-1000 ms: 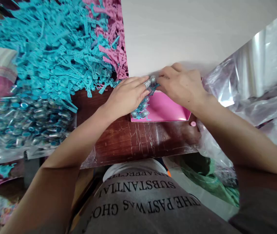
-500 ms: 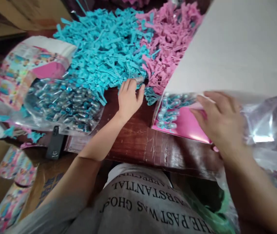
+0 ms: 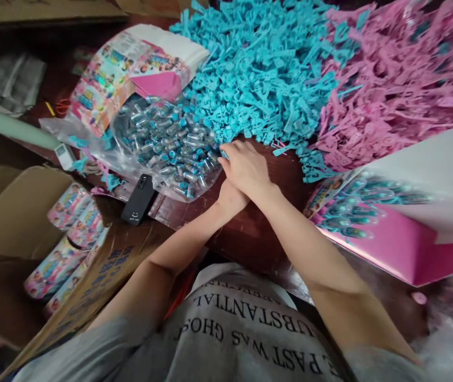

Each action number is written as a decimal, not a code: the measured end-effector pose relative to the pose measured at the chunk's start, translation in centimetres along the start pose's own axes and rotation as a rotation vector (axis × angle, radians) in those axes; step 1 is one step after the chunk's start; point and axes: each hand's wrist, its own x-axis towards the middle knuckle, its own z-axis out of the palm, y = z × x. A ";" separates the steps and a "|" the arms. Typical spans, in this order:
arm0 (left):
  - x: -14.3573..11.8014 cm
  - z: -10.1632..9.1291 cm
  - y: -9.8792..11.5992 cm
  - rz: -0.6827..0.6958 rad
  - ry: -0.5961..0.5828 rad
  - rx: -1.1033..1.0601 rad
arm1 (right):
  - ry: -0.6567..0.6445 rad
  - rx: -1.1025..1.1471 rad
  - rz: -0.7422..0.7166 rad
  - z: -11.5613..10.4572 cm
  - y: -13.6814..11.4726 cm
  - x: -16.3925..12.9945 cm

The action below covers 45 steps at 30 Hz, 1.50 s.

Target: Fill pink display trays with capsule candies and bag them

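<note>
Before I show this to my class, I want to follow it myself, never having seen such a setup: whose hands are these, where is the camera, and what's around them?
There is no machine: these are a person's bare hands, filmed by a camera worn on their head, looking forward and down. The right hand overlaps the left hand above a dark table, beside small clear capsules with blue ends. Beyond lie heaps of blue plastic pieces and pink plastic pieces. A black phone is on the left; on the right, an open pink box holds more clear-and-blue items. Whether either hand grips anything is hidden.
</note>
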 end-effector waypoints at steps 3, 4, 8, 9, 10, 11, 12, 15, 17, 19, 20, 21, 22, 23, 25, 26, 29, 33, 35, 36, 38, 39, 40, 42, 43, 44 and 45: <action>-5.5 -2.8 -1.1 -0.049 -0.088 0.015 | -0.204 -0.059 0.099 2.3 -1.5 3.8; -7.1 -4.0 -1.5 -0.085 -0.099 0.000 | -0.229 -0.070 0.116 2.8 -1.6 4.1; -11.2 -8.6 -4.3 -0.196 -0.014 -0.291 | -0.157 -0.005 0.084 2.6 -0.5 1.4; -11.6 -9.4 -5.1 -0.207 0.009 -0.391 | -0.162 0.049 0.048 2.2 0.0 0.1; -11.8 -10.0 -5.9 -0.212 0.017 -0.483 | -0.188 0.110 0.002 1.8 0.5 -1.3; -11.9 -10.4 -6.6 -0.214 0.009 -0.561 | -0.233 0.171 -0.055 1.4 1.0 -2.7; -11.9 -10.7 -7.1 -0.216 -0.010 -0.622 | -0.281 0.225 -0.118 1.1 1.4 -4.0; -11.4 -11.1 -7.7 -0.212 -0.084 -0.729 | -0.323 0.335 -0.290 0.5 2.0 -6.8; -11.0 -11.4 -7.4 -0.189 -0.123 -0.744 | -0.278 0.377 -0.381 0.4 1.9 -7.6; -10.8 -12.0 -7.0 -0.136 -0.155 -0.711 | -0.231 0.375 -0.440 0.2 1.6 -7.8; -10.8 -12.3 -6.9 -0.099 -0.160 -0.672 | -0.223 0.359 -0.458 0.1 1.4 -7.8; -10.8 -12.6 -6.7 -0.059 -0.154 -0.623 | -0.221 0.340 -0.467 0.1 1.3 -7.8; -10.9 -12.8 -6.7 -0.015 -0.138 -0.567 | -0.228 0.325 -0.467 0.0 1.2 -7.8; -11.1 -12.9 -6.7 0.024 -0.112 -0.505 | -0.244 0.321 -0.463 0.1 1.0 -7.7; -11.6 -12.9 -6.8 0.093 -0.044 -0.355 | -0.293 0.339 -0.428 0.4 0.8 -7.7; -11.9 -12.8 -7.0 0.124 -0.012 -0.275 | -0.325 0.352 -0.392 0.6 0.7 -7.6; -12.5 -12.5 -7.6 0.222 0.050 -0.069 | -0.475 0.362 -0.244 1.4 0.4 -7.5; -13.2 -12.4 -8.6 0.186 0.009 -0.069 | -0.553 0.405 -0.110 1.9 -0.1 -7.7; -13.6 -12.5 -8.9 0.118 -0.009 -0.124 | -0.524 0.413 -0.099 1.7 -0.6 -7.8; -13.8 -12.6 -9.0 0.098 -0.007 -0.146 | -0.511 0.399 -0.099 1.6 -0.9 -7.8; -14.2 -12.8 -9.0 0.074 0.004 -0.180 | -0.514 0.368 -0.085 1.6 -1.4 -7.5; -14.4 -12.8 -9.0 0.051 0.006 -0.195 | -0.528 0.361 -0.066 1.7 -1.6 -7.2; -14.6 -12.9 -9.0 0.011 0.011 -0.215 | -0.535 0.359 -0.040 2.0 -1.8 -6.7; -14.9 -12.9 -9.0 -0.122 0.027 -0.297 | -0.490 0.346 0.029 3.1 -2.1 -5.3; -15.0 -12.8 -9.0 -0.214 0.040 -0.370 | -0.422 0.319 0.069 3.9 -2.3 -4.5; -15.1 -12.7 -9.0 -0.314 0.048 -0.471 | -0.344 0.275 0.104 4.7 -2.4 -3.7; -15.2 -12.5 -9.0 -0.416 0.049 -0.593 | -0.275 0.225 0.129 5.6 -2.5 -2.9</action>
